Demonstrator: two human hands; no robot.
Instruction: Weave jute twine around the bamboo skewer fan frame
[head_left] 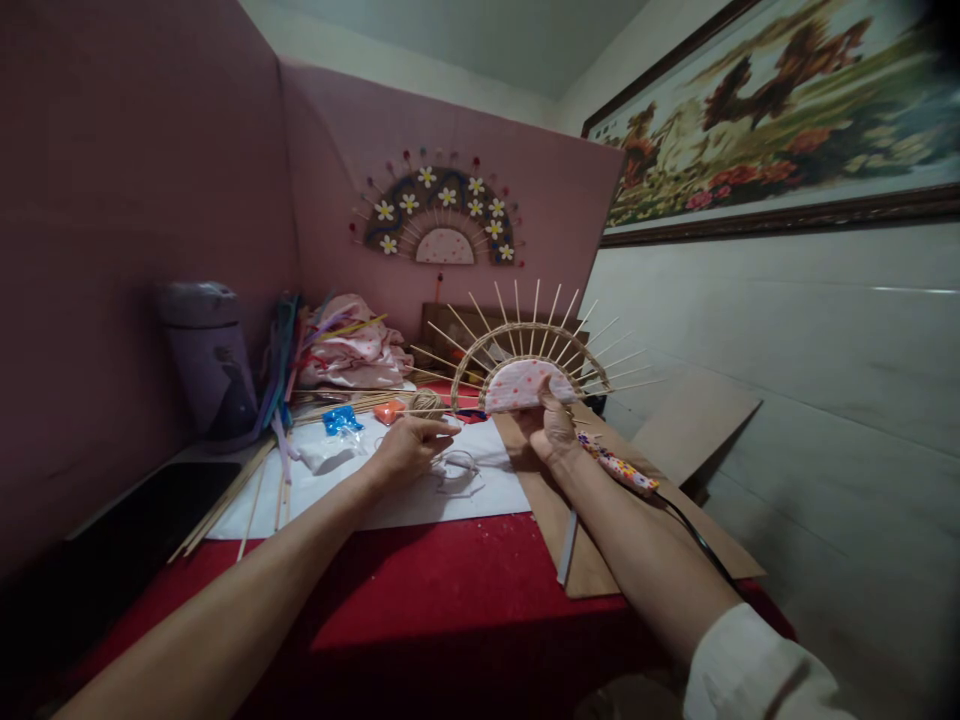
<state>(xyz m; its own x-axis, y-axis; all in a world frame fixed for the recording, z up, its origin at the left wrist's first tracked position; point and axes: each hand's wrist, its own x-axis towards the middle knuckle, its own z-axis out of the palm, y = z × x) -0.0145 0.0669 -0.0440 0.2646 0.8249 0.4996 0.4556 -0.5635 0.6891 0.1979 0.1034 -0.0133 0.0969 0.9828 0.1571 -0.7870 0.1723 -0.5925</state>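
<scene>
My right hand [556,430] grips a half-round fan frame by its pink dotted fabric centre [525,385], thumb on the front face. Thin wooden sticks [516,305] fan out from this centre, and a braided twine arc [517,328] crosses them partway out. Just below the left end of the arc is my left hand [412,450], its fingers pressed together and pointing right. What they pinch, if anything, is too small to make out. Behind that hand sits a ball of twine [426,402].
White paper [480,500] and brown cardboard [592,570] lie on the red cloth [420,590]. A hot glue gun [619,468] with a flowered cover rests beside my right forearm. Blue [342,420] and orange packets [389,411], loose sticks [225,500] and a purple tumbler [210,370] are leftward. A flowered fan [442,215] hangs behind.
</scene>
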